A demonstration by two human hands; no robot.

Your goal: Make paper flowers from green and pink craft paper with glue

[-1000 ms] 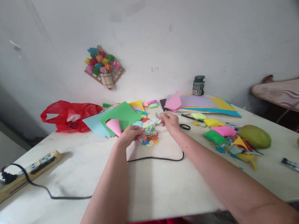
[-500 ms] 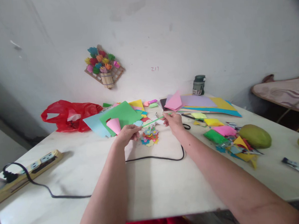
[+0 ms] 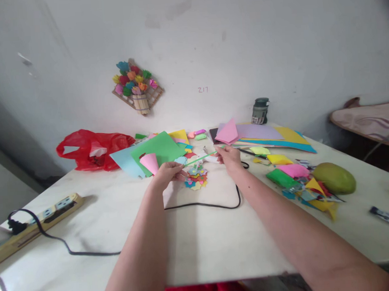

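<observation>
A thin green paper strip (image 3: pixel 200 158) is stretched between my two hands, slanting up to the right. My left hand (image 3: pixel 171 171) pinches its lower left end. My right hand (image 3: pixel 228 156) has the upper right end between thumb and fingers. Just below the strip lies a cluster of colourful paper flowers (image 3: pixel 196 178) on the table. A pink paper cone (image 3: pixel 149 162) rests on a green sheet (image 3: pixel 162 149) beyond my left hand. Partly hidden by my right hand is a white object (image 3: pixel 211 158) that I cannot make out.
A black cable (image 3: pixel 201 204) curves across the white table (image 3: pixel 187 242). At left are a power strip (image 3: pixel 54 215) and a red plastic bag (image 3: pixel 92 147). Clay packets (image 3: pixel 293 171), paper scraps (image 3: pixel 319 197) and a green mango (image 3: pixel 335 177) lie right. Coloured sheets (image 3: pixel 262 131) sit behind.
My right hand has shifted slightly right, and the fingers of my left hand have loosened a little under the strip. Both hands still hold the strip. The whole view has moved slightly.
</observation>
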